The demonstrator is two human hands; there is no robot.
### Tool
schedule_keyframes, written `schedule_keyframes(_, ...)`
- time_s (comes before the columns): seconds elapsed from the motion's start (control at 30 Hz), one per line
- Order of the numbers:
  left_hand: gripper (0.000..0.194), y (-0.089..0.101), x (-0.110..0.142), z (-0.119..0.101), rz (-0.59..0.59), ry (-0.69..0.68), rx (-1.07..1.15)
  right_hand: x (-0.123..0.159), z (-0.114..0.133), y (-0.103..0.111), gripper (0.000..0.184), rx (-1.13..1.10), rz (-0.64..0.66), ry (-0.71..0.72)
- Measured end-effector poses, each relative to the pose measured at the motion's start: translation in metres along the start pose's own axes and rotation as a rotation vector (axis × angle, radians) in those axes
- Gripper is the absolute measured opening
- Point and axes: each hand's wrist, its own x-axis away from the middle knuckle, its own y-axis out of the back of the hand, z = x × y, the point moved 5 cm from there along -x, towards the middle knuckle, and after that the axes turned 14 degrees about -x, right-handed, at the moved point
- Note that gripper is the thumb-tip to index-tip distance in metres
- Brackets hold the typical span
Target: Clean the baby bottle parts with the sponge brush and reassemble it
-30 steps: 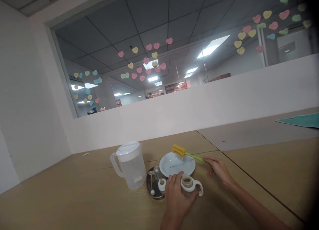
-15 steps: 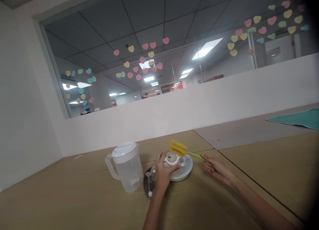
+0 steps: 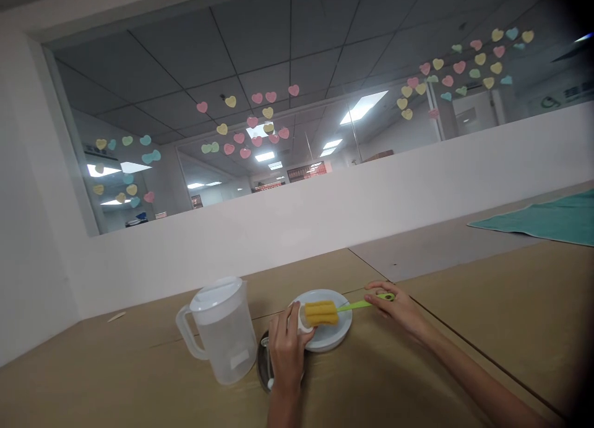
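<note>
My left hand (image 3: 286,347) is wrapped round a small see-through container with a white rim (image 3: 302,320), tipped so its mouth faces right; most of it is hidden behind my fingers. In my right hand (image 3: 396,307) is the green handle of a sponge brush (image 3: 321,313). Its yellow sponge head lies level at the container's mouth, and I cannot tell whether the tip is inside. Below and behind the sponge sits a white basin (image 3: 341,334). Partly covered by my left hand, a dark round tray (image 3: 263,367) bears a thin piece with a white end (image 3: 270,383).
A clear lidded pitcher (image 3: 227,344) with a white handle stands left of the tray. Toward the back right lies a teal cloth (image 3: 542,219). A small pale strip (image 3: 116,316) is at the far left, and a white wall (image 3: 288,230) with a window borders the table.
The container has tilted from nearly upright to facing right. My right hand has brought the sponge down from above to its mouth. The view has shifted slightly right.
</note>
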Motion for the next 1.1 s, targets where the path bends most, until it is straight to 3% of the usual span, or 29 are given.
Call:
schedule_keyframes(0.33,0.037,-0.001,0.001,-0.019,-0.001,-0.233,-0.147,0.007,-0.011,-0.018,0.033,0.111,0.140,0.048)
schedule_keyframes(0.7,0.049,-0.003,0.003,-0.031,0.060,-0.253,-0.166,0.014,-0.020,-0.028,0.036,-0.022,0.220,0.000)
schedule_keyframes(0.87,0.037,0.001,0.000,-0.042,-0.002,-0.291,-0.099,0.018,-0.026,-0.037,0.036,-0.061,0.292,-0.053)
schedule_keyframes(0.93,0.036,0.002,-0.001,-0.042,-0.019,-0.264,-0.103,0.016,-0.025,-0.032,0.035,-0.159,0.238,-0.073)
schedule_keyframes(1.1,0.040,0.001,0.000,-0.024,-0.019,-0.202,-0.182,0.001,-0.017,-0.001,0.028,-0.454,-0.044,-0.098)
